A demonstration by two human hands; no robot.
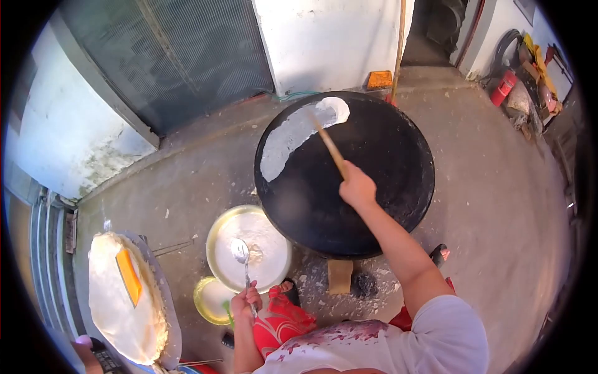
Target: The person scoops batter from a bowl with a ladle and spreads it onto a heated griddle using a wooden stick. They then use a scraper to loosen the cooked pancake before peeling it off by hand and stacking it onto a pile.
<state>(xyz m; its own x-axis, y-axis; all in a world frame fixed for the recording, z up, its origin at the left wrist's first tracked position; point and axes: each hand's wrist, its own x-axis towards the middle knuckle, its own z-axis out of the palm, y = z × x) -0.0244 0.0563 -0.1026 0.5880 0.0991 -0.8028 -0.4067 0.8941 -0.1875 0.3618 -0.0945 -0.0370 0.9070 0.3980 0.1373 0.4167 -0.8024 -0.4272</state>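
Observation:
My right hand (358, 185) is closed around the handle of a wooden batter spreader (330, 144), held over a large round black griddle (386, 156). The far end of the spreader meets a curved band of white batter (286, 142) along the griddle's far left side. Closed on a metal ladle (240, 251), my left hand (246, 301) is near my knee. The ladle's bowl is above a wide basin (212, 254) of pale batter. Beside that basin stands a smaller yellow-green bowl (200, 305) with white contents and a green handle in it.
At the left, a tall stack of thin pale flatbreads (115, 318) carries an orange scraper (129, 277). A tan block (340, 277) lies by the griddle's near edge. An orange dustpan (380, 79) rests against the far wall. A red cylinder (503, 87) and clutter occupy the far right.

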